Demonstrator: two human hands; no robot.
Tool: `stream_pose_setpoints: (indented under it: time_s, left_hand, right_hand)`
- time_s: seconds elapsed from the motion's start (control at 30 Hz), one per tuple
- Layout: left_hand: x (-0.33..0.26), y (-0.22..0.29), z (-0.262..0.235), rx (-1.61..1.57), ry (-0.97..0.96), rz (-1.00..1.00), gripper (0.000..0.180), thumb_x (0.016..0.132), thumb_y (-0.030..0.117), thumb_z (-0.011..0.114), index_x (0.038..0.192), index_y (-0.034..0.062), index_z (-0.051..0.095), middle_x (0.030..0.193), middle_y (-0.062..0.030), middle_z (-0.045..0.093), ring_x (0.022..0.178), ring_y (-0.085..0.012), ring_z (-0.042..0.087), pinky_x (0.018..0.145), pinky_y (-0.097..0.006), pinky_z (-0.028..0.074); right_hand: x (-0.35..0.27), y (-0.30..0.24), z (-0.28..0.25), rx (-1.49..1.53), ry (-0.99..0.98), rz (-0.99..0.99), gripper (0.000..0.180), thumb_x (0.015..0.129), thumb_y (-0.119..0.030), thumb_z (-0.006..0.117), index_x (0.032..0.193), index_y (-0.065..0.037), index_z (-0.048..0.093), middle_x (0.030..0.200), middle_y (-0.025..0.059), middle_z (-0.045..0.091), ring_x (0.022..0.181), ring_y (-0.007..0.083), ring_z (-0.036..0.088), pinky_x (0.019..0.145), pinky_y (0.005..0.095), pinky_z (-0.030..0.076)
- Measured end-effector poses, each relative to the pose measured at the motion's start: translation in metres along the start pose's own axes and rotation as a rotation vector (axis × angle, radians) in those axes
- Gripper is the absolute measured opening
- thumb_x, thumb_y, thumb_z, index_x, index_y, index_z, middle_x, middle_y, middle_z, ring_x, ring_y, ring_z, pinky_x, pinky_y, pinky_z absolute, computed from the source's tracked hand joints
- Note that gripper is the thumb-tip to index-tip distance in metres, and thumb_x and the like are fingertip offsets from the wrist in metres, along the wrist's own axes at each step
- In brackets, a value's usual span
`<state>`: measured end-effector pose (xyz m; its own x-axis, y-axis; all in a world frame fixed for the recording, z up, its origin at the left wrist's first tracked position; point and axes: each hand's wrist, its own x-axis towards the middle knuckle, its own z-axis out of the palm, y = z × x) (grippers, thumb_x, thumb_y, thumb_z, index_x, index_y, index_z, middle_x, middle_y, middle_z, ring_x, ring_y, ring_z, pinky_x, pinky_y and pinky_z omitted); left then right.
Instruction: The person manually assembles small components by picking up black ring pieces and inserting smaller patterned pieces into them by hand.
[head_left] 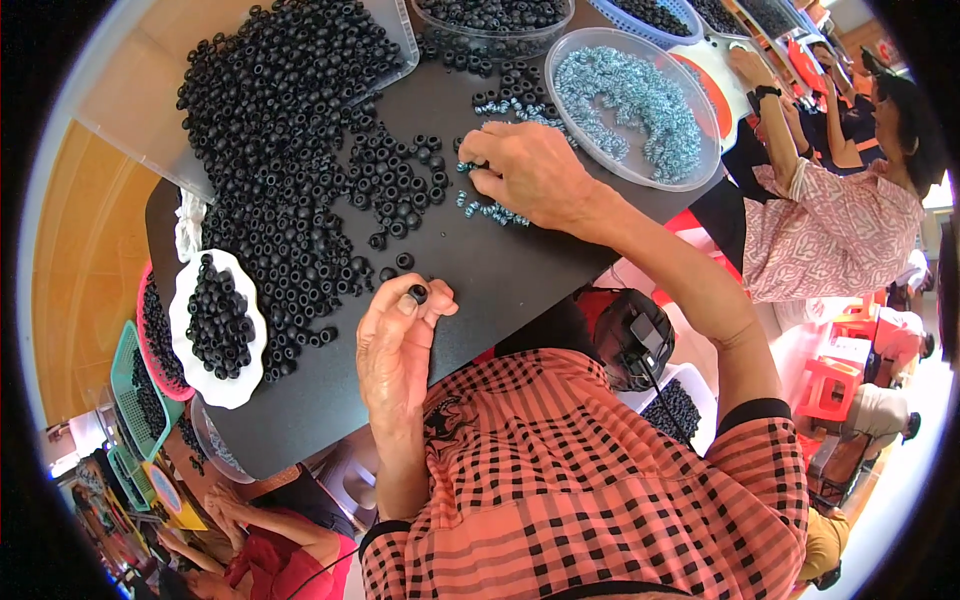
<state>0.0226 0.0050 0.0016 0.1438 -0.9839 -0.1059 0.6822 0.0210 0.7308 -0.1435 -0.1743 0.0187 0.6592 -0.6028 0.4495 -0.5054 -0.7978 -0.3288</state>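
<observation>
My left hand is raised over the near edge of the dark table, with a black ring-shaped bead pinched at its fingertips. Farther right, my right hand reaches down to the tabletop with thumb and fingers drawn together. A small blue coiled piece shows between those fingertips. More loose blue coiled pieces lie just below that hand, and others are beyond it. To the left spreads a large heap of black beads, with stray ones close to my left hand.
A clear tub lies tipped with black beads spilling out. A white scalloped dish holds black beads. At the right stands a clear round bowl of blue coiled pieces. Co-workers sit at right and lower left; red stools stand behind.
</observation>
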Motion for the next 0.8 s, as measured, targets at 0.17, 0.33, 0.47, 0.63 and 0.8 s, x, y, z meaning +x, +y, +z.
stream_pose_setpoints:
  time_s: [0.17,0.33,0.47,0.63,0.8]
  left_hand:
    - [0.0,0.0,0.001,-0.008,-0.015,0.011,0.024,0.092,0.013,0.056,0.106,-0.0065,0.059,0.089,-0.0149,0.065,0.096,-0.0252,0.059,0.089,-0.037,0.047]
    - [0.0,-0.001,-0.001,-0.034,-0.015,0.018,0.024,0.093,0.012,0.054,0.108,-0.006,0.059,0.09,-0.0153,0.065,0.096,-0.025,0.059,0.09,-0.037,0.046]
    - [0.0,-0.004,0.0,-0.03,-0.009,0.017,0.025,0.095,0.011,0.051,0.113,-0.0057,0.058,0.092,-0.0144,0.065,0.093,-0.0231,0.061,0.09,-0.036,0.046]
    - [-0.001,-0.003,0.006,-0.002,0.008,0.008,0.027,0.096,0.011,0.05,0.116,-0.0061,0.057,0.093,-0.013,0.065,0.089,-0.0199,0.062,0.089,-0.035,0.047]
    - [-0.002,-0.003,0.006,0.033,0.023,0.009,0.026,0.097,0.01,0.048,0.116,-0.006,0.056,0.094,-0.0122,0.065,0.088,-0.0183,0.062,0.088,-0.034,0.048]
  right_hand:
    - [0.002,0.003,-0.001,0.085,0.012,-0.049,0.015,0.074,-0.002,0.062,0.089,-0.005,0.061,0.073,0.0082,0.059,0.059,0.0247,0.059,0.054,0.0364,0.047]
    - [0.0,-0.035,-0.019,0.55,-0.051,0.1,0.017,0.074,0.003,0.062,0.088,-0.004,0.066,0.071,0.0024,0.059,0.059,0.0073,0.055,0.055,0.0239,0.046]
    - [-0.006,-0.059,-0.019,0.889,-0.18,0.152,0.014,0.075,0.002,0.062,0.086,-0.002,0.067,0.075,0.0015,0.062,0.062,0.0065,0.057,0.058,0.0223,0.046]
    - [-0.011,-0.069,-0.014,1.027,-0.309,0.274,0.012,0.074,-0.005,0.065,0.085,0.001,0.068,0.074,0.0077,0.065,0.065,0.012,0.065,0.059,0.025,0.051]
    - [-0.018,-0.068,-0.007,1.065,-0.332,0.286,0.013,0.08,0.006,0.058,0.088,0.001,0.067,0.081,0.0034,0.063,0.071,0.0078,0.063,0.061,0.0212,0.048]
